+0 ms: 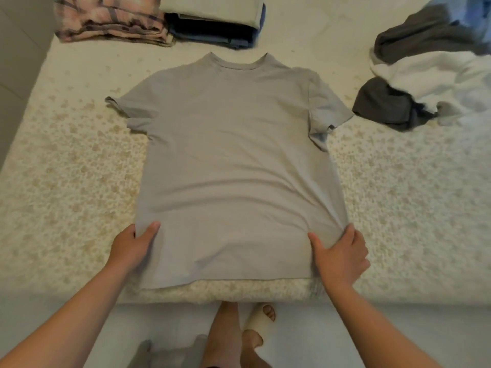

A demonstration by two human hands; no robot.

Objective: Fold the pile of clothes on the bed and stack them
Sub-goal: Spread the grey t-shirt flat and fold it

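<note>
Two hands on one garment. Plain grey short-sleeved cotton T-shirt lies flat, spread out on the cream bedspread with a tan speckled pattern, collar pointing away, hem at the near edge of the bed. Left hand grips the shirt's left side near the hem, thumb on top of the cloth, fingers tucked beneath. Right hand grips the right side near the hem, thumb on top, cloth bunched at the fingers. Both sleeves lie out to the sides, the right one creased.

At the far side: folded pink plaid cloth just beside a stack of folded dark blue and pale green garments. Far right, well apart from the shirt: loose heap of dark grey, white and blue clothes, unfolded.
</note>
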